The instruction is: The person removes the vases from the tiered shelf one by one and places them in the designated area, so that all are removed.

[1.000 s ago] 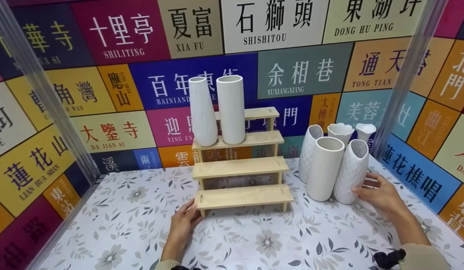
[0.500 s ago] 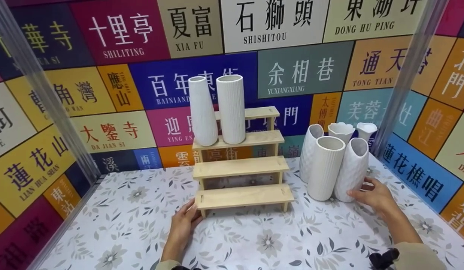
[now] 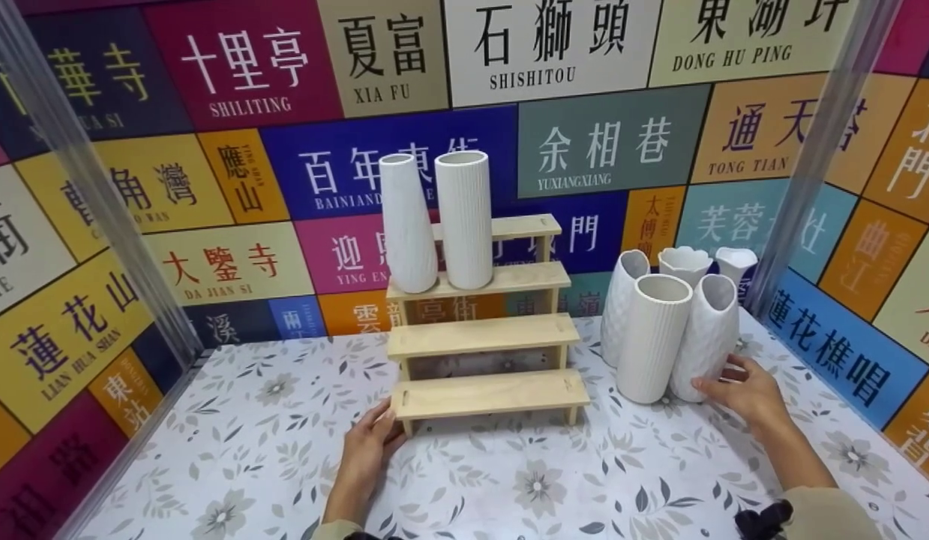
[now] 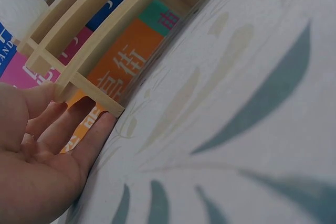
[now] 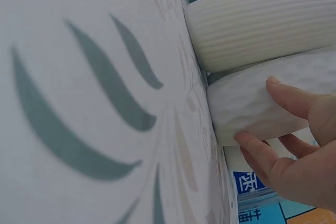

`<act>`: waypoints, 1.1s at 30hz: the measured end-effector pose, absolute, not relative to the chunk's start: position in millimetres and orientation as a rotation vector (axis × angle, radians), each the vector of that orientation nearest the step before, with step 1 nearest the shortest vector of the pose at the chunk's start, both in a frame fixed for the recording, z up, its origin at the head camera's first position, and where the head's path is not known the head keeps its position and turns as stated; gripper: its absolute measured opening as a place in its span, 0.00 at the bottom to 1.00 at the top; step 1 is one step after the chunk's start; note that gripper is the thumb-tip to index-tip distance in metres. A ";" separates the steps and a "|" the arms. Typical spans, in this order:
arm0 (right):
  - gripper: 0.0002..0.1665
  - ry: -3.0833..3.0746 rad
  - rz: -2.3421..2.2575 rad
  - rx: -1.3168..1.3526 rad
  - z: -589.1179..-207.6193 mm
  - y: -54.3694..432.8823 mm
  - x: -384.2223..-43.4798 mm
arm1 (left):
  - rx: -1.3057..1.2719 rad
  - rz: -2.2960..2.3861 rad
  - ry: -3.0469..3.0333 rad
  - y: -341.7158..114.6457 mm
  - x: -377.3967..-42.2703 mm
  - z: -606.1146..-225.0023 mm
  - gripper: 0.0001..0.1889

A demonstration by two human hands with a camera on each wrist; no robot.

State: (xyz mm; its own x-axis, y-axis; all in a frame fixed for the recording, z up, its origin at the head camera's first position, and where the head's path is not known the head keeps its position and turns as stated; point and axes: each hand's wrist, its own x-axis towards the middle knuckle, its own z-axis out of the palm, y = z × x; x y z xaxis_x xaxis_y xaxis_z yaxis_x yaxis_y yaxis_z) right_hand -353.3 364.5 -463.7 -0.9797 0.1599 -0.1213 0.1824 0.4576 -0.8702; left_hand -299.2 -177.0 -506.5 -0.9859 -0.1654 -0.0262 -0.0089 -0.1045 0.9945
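Observation:
My left hand (image 3: 370,442) holds the front left corner of a stepped wooden display stand (image 3: 490,394). In the left wrist view its thumb lies on the board's end and the fingers (image 4: 97,135) reach around the short leg. At right, my right hand (image 3: 745,390) grips the base of a white vase (image 3: 704,345) with a slanted mouth and dimpled sides. The right wrist view has the thumb (image 5: 289,95) on one side of this vase and fingers below it. A ribbed white vase (image 3: 651,345) stands upright close on its left.
Behind these stand another slanted-mouth vase (image 3: 618,315), a scalloped-rim vase (image 3: 685,260) and a flared-rim vase (image 3: 736,262). A tapered vase (image 3: 408,232) and a tall ribbed vase (image 3: 464,225) occupy an upper step of the stand. A flower-patterned cloth (image 3: 269,450) covers the table.
My right hand has shifted slightly left and away from me, with the slanted-mouth vase now a little farther back beside the ribbed one. My left hand stays at the stand's corner.

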 end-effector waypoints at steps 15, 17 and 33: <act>0.65 2.620 -1.576 0.362 -452.6 363.8 -353.0 | 0.173 -2.262 -2.026 -178.1 -299.3 -508.2 0.26; 0.65 2.622 -1.569 0.364 -444.9 366.2 -351.9 | 0.167 -2.257 -2.031 -178.0 -299.0 -508.0 0.27; 0.55 2.703 -1.871 0.329 -375.5 358.9 -314.0 | 0.190 -2.270 -2.018 -177.1 -300.3 -507.3 0.26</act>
State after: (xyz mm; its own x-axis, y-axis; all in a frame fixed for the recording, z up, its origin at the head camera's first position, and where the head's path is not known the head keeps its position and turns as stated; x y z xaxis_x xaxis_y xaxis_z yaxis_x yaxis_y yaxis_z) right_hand -314.0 358.9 -375.5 -0.9672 0.2533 0.0200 0.0705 0.3432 -0.9366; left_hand -300.3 -177.1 -507.3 -0.9874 -0.1556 -0.0278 -0.0093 -0.1181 0.9930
